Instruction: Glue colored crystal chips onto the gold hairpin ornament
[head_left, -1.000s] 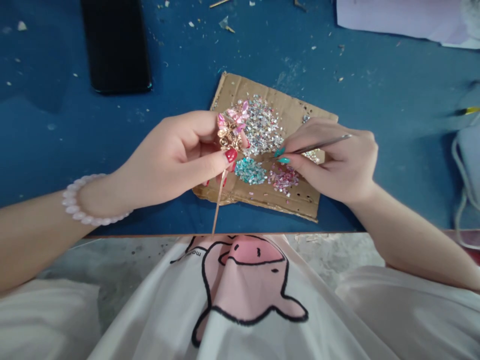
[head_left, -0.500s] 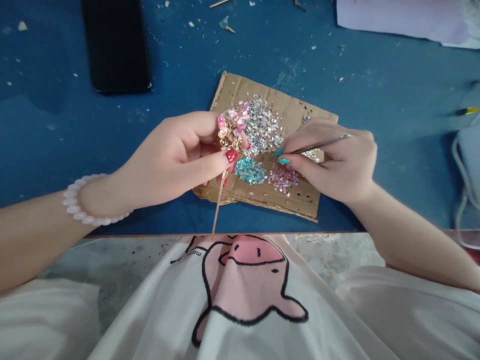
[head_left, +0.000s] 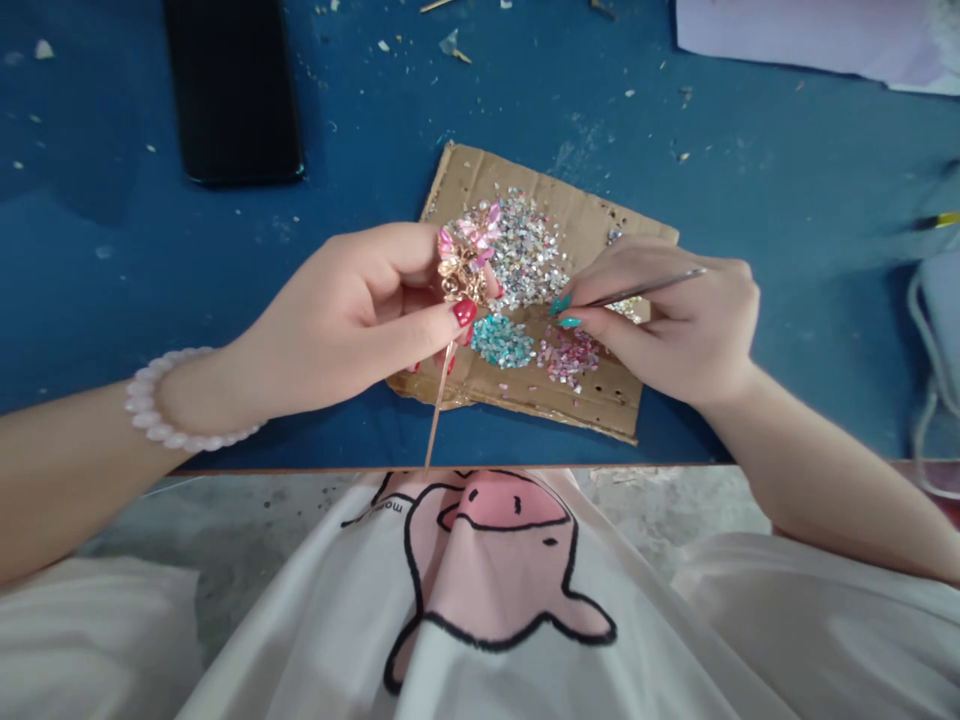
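My left hand (head_left: 352, 315) is closed around a gold hairpin (head_left: 466, 275) with pink petals and a small pearl. Its long thin stem points down past my thumb toward the table's front edge. My right hand (head_left: 671, 325) pinches slim silver tweezers (head_left: 645, 288), whose tip is mostly hidden by my fingers. Below both hands lies a piece of cardboard (head_left: 600, 405) bearing small rhinestones: a silver pile (head_left: 529, 245), a turquoise pile (head_left: 502, 341) and a pink pile (head_left: 568, 358). The right fingertips hover near the pink and silver piles; whether they touch is unclear.
A black phone (head_left: 234, 95) lies at the upper left of the blue table (head_left: 360, 130). Pale purple paper (head_left: 795, 35) is at the upper right. A white device with a cable (head_left: 934, 330) sits at the right edge. Small scraps dot the tabletop.
Almost nothing differs. The right hand with the tweezers shows a very slight shift to the right, and the hairpin stays in the left hand.
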